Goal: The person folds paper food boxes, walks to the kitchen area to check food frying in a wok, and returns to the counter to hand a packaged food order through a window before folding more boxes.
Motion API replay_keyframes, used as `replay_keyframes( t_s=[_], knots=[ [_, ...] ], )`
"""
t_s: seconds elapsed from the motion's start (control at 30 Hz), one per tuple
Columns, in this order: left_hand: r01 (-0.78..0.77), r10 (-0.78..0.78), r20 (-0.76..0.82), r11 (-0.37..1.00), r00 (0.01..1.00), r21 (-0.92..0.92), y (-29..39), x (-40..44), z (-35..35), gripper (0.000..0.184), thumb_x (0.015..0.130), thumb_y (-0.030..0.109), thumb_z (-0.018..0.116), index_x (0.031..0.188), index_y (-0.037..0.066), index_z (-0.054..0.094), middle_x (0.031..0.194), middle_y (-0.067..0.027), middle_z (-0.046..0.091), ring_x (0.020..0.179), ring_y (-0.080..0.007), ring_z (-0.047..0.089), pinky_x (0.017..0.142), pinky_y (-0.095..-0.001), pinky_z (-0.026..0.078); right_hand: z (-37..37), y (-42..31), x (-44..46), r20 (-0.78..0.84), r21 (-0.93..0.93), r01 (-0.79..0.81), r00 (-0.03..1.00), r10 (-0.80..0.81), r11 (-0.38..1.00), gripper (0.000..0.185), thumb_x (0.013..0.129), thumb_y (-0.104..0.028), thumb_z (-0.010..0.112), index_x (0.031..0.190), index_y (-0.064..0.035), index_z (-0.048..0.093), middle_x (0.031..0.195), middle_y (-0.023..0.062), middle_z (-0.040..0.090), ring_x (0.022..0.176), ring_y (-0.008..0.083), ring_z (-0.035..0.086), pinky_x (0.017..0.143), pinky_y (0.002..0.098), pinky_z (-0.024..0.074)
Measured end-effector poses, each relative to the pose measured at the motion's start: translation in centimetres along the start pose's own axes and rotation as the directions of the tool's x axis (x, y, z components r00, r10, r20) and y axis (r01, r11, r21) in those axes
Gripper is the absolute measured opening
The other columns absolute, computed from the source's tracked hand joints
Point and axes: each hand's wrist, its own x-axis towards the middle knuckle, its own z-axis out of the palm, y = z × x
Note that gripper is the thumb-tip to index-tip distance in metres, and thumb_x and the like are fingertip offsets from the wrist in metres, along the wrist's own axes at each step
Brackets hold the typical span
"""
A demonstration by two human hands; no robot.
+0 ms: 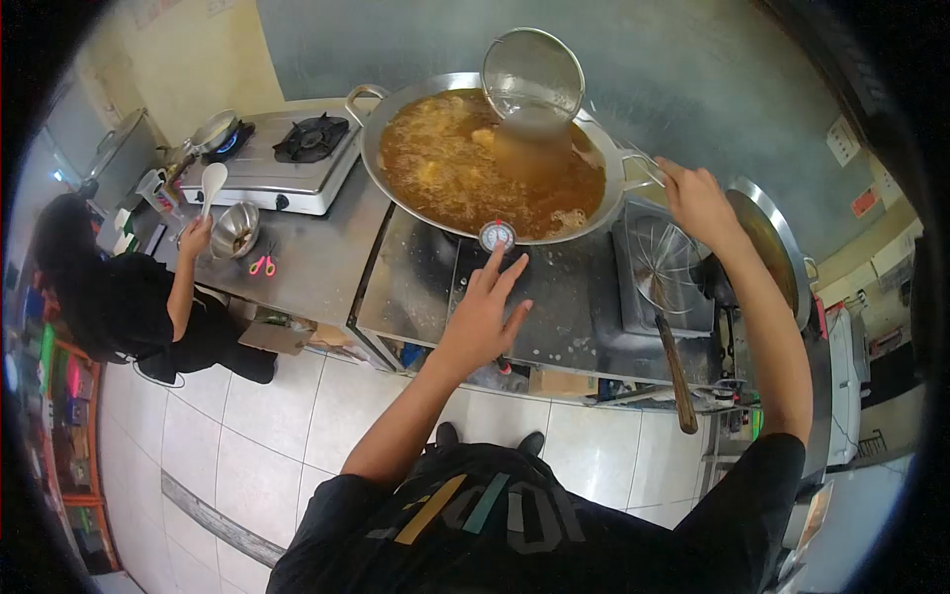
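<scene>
Black cloth of my printed shirt [604, 530] fills the space nearest me, on the near side of the big wok [372, 148] of bubbling brown oil. My left hand [480, 317] is spread, its index fingertip meeting the lower edge of a round dial thermometer [497, 236] at the wok's near rim. My right hand [701, 203] is bent inward beside the wok's right handle [643, 176]; I cannot tell what it pinches. Tilted above the wok's far side is a mesh strainer [534, 71], with a blurred patch below it. Right of the wok, a wire whisk [676, 371] lies across a metal tray [629, 309] on the surface [564, 337]. Left of the wok are a gas stove [267, 176], scissors [262, 265], a metal bowl [236, 233] and a co-worker [114, 282] holding a white ladle [213, 183].
</scene>
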Motion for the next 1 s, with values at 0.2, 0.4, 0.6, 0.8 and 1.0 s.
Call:
replay_keyframes(
  t_s=[0.2,0.4,0.6,0.8,1.0],
  knots=[
    [-0.009,0.009,0.017,1.0,1.0,0.001,0.7,-0.4,-0.6,0.057,0.089,0.014,0.064,0.142,0.01,0.041,0.151,-0.0206,0.028,0.122,-0.0382,0.044,0.096,-0.0417,0.044,0.4,-3.3,1.2,0.507,0.598,-0.499,0.842,0.187,0.628,0.034,0.093,-0.013,0.045,0.124,-0.0058,0.058,0.066,0.0096,0.061,0.047,0.0172,0.055,0.044,0.0311,0.0455],
    [0.132,-0.092,0.158,0.955,0.983,-0.265,1.2,-3.5,-1.8,0.052,0.09,0.01,0.062,0.139,0.008,0.045,0.143,-0.0179,0.041,0.115,-0.0274,0.055,0.079,-0.0312,0.052,1.5,-4.6,0.3,0.668,0.676,-0.69,0.722,0.179,0.259,0.022,0.093,-0.013,0.046,0.107,-0.0018,0.06,0.061,0.0011,0.051,0.043,0.0074,0.042,0.036,0.024,0.0334],
    [0.465,-0.101,0.633,0.767,0.768,-0.442,-2.7,-8.9,-0.4,0.044,0.09,0.013,0.063,0.132,0.007,0.053,0.13,-0.0157,0.056,0.107,-0.0225,0.061,0.081,-0.031,0.051,-1.2,-3.5,-2.4,0.657,0.698,-0.707,0.694,0.293,0.11,0.017,0.095,-0.018,0.047,0.085,-0.0065,0.054,0.059,-0.002,0.048,0.038,0.0046,0.037,0.034,0.0217,0.0286],
    [0.808,-0.417,0.896,0.575,0.154,0.129,-16.3,-28.1,4.1,0.057,0.093,0.044,0.057,0.139,0.012,0.045,0.101,-0.0074,0.06,0.086,-0.0164,0.057,0.067,-0.0342,0.055,-5.2,3.6,-14.0,0.467,0.692,-0.682,0.671,0.576,0.234,0.03,0.098,-0.024,0.047,0.115,-0.0029,0.058,0.059,-0.0012,0.051,0.037,0.0054,0.038,0.033,0.0214,0.0294],
    [0.806,-0.402,0.723,-0.067,-0.561,0.588,-23.3,-45.7,1.1,0.067,0.082,0.037,0.071,0.138,0.013,0.043,0.124,-0.0056,0.053,0.111,-0.0263,0.054,0.091,-0.0461,0.05,2.2,4.4,-23.9,0.467,0.58,-0.798,0.489,0.736,0.162,0.034,0.096,-0.025,0.049,0.119,-0.0047,0.061,0.058,0.0002,0.052,0.04,0.0075,0.043,0.035,0.0242,0.0344]
  ],
)
